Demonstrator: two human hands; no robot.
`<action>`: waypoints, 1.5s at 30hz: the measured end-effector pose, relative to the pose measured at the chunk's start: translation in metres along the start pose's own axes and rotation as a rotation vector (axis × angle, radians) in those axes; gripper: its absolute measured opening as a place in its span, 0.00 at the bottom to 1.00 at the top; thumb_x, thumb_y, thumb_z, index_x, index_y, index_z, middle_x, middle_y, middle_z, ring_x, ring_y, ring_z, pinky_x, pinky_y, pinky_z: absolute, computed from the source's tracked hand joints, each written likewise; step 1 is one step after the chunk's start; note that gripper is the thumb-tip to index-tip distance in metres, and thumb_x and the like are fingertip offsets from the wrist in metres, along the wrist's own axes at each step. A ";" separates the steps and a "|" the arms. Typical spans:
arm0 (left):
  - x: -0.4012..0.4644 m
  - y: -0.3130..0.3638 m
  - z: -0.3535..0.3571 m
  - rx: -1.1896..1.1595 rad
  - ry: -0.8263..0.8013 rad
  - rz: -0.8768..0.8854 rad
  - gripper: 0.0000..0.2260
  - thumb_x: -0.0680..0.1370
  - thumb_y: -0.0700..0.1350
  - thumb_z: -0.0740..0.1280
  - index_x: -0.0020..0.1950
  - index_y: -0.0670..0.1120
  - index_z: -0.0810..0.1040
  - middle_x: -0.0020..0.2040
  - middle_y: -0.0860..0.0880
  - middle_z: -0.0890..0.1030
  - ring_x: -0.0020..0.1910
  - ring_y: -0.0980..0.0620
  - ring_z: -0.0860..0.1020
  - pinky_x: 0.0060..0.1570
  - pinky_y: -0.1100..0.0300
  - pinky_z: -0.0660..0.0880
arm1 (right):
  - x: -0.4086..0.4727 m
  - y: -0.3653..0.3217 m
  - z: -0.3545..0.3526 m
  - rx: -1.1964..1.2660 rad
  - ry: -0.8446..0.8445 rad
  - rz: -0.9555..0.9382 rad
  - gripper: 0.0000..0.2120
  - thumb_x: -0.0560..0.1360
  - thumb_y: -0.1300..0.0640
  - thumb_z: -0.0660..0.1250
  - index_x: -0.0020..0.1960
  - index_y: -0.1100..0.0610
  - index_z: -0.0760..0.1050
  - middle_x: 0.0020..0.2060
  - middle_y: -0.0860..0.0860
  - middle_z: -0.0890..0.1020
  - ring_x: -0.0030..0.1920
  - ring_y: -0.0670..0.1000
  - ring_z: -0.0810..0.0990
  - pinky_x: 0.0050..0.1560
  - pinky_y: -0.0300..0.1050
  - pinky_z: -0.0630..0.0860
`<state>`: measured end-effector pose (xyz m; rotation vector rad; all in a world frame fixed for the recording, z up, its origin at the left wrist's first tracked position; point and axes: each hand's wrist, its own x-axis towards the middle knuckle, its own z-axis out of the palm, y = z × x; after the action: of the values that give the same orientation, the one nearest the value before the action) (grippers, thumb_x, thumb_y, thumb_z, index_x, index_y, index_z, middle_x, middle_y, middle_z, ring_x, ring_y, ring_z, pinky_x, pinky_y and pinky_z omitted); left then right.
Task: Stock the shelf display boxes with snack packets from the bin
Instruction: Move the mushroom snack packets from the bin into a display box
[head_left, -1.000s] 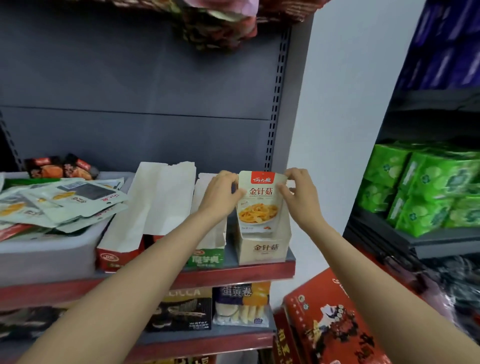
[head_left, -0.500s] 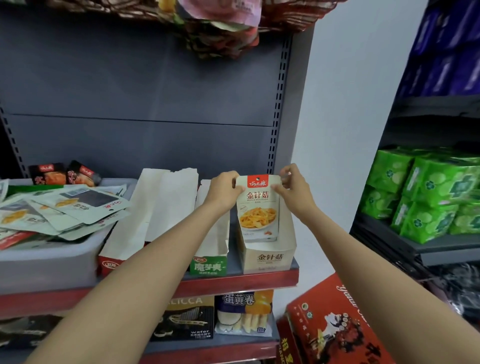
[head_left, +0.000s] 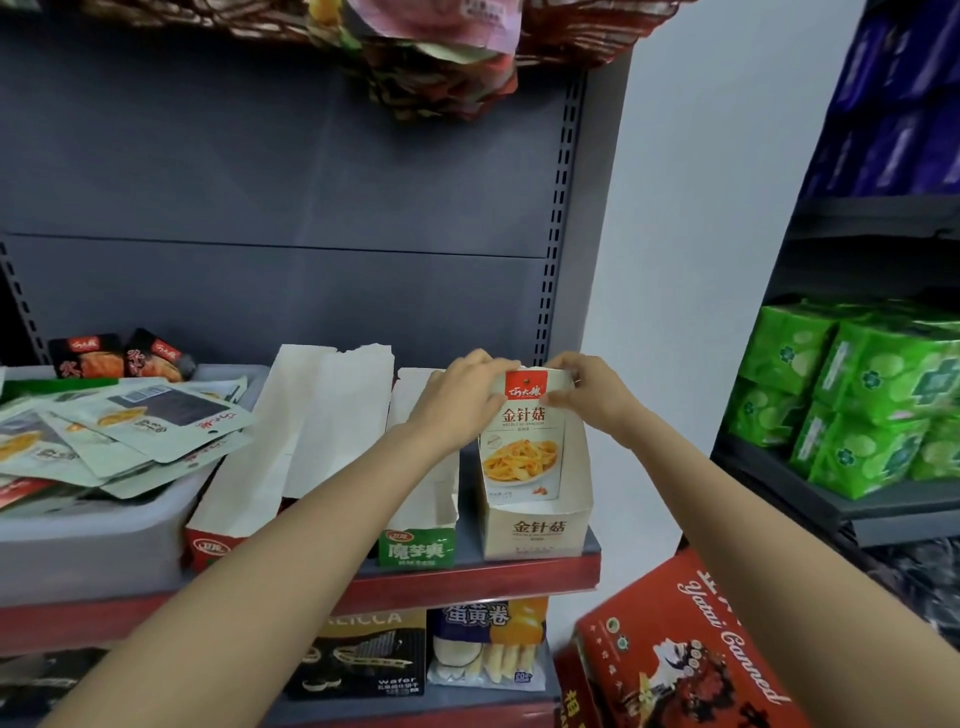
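A cream snack packet with a red top label and a picture of yellow mushrooms stands upright inside the cream display box at the right end of the shelf. My left hand pinches the packet's top left corner. My right hand pinches its top right corner. At the far left, the grey bin holds several loose snack packets lying flat.
A red-fronted display box and a green-fronted display box stand between bin and cream box. The shelf's red edge runs below them. A red carton sits lower right. Green packs fill the neighbouring shelf.
Both hands have carried the packet back and down into the cream box, and their fingers have come closer together on its top edge.
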<state>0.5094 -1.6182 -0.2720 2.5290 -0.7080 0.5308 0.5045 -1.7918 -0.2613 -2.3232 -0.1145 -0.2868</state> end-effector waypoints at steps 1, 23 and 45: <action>0.000 0.001 -0.001 -0.010 0.003 0.002 0.20 0.79 0.45 0.63 0.71 0.51 0.68 0.63 0.49 0.73 0.61 0.51 0.72 0.59 0.53 0.73 | -0.001 0.000 0.001 -0.007 0.017 -0.009 0.13 0.73 0.62 0.69 0.57 0.57 0.73 0.53 0.52 0.78 0.56 0.55 0.77 0.53 0.46 0.75; -0.162 -0.174 -0.166 0.121 -0.053 -0.434 0.27 0.74 0.51 0.70 0.70 0.45 0.69 0.69 0.46 0.72 0.65 0.47 0.71 0.63 0.56 0.69 | -0.041 -0.195 0.179 -0.140 -0.287 -0.506 0.22 0.77 0.65 0.60 0.70 0.60 0.65 0.66 0.57 0.72 0.66 0.57 0.70 0.60 0.40 0.63; -0.187 -0.174 -0.173 -0.034 0.463 -0.264 0.11 0.82 0.45 0.57 0.42 0.44 0.72 0.33 0.52 0.74 0.35 0.52 0.74 0.35 0.63 0.71 | -0.031 -0.207 0.204 0.151 -0.045 -0.420 0.10 0.75 0.61 0.67 0.56 0.58 0.79 0.52 0.50 0.82 0.53 0.48 0.79 0.53 0.41 0.72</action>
<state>0.4175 -1.3231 -0.2744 2.2912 -0.2080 0.9510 0.4738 -1.5010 -0.2611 -2.1391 -0.6291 -0.4178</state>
